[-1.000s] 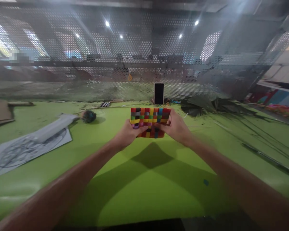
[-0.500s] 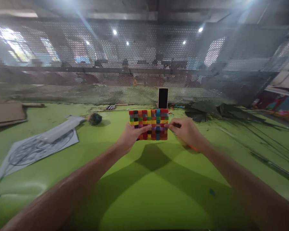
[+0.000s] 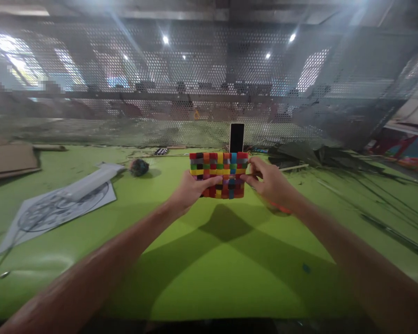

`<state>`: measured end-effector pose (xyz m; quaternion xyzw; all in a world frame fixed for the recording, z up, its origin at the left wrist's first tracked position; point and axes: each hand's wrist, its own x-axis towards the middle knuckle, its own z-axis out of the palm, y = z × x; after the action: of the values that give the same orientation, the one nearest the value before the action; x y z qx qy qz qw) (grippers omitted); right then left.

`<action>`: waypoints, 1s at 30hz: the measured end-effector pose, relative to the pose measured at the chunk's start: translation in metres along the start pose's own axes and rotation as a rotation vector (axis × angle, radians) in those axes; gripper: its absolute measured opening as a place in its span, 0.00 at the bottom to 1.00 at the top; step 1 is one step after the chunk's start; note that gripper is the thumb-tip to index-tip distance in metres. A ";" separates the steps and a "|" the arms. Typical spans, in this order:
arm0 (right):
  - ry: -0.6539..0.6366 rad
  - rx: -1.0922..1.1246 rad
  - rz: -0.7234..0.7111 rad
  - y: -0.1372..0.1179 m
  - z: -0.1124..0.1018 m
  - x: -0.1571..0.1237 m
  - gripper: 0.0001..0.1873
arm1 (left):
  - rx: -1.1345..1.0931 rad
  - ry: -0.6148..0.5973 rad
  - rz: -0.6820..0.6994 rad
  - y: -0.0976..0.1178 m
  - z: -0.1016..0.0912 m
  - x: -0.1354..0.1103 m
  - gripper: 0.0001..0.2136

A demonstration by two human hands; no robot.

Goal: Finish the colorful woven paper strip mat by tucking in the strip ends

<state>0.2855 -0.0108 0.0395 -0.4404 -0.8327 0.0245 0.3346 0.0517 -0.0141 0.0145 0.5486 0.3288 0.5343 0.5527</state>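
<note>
A woven mat of many-coloured strips point(image 3: 218, 173) is held upright above the green table point(image 3: 209, 269), a little past the middle. My left hand point(image 3: 191, 190) grips its lower left edge, thumb across the front. My right hand point(image 3: 270, 183) pinches its right edge with thumb and fingers closed. An orange strip shows under my right wrist, blurred.
A black phone point(image 3: 237, 137) stands upright behind the mat against a perforated metal screen point(image 3: 125, 93). A printed paper sheet point(image 3: 59, 208) lies at left, a dark ball of material point(image 3: 138, 167) beyond it, cardboard point(image 3: 7, 160) far left. Dark leaves and long stems point(image 3: 320, 155) spread over the right.
My right hand came off the mat's front, dropped to its right side, then rose and pinched the right edge. The mat stayed upright in my left hand.
</note>
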 end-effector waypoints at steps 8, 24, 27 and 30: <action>-0.056 0.091 0.059 -0.007 0.002 -0.003 0.13 | 0.033 -0.024 0.017 -0.008 -0.003 0.003 0.18; 0.152 0.254 0.172 -0.015 0.031 -0.008 0.35 | 0.206 0.163 0.009 -0.017 0.013 -0.009 0.12; 0.154 0.194 0.181 -0.016 0.031 -0.008 0.35 | 0.193 0.175 0.001 -0.018 0.011 -0.007 0.14; 0.129 0.151 0.212 -0.019 0.031 -0.008 0.35 | 0.167 0.151 0.023 -0.018 0.011 -0.006 0.14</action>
<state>0.2571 -0.0203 0.0176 -0.5001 -0.7540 0.0938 0.4154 0.0648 -0.0195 -0.0025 0.5545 0.4067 0.5513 0.4724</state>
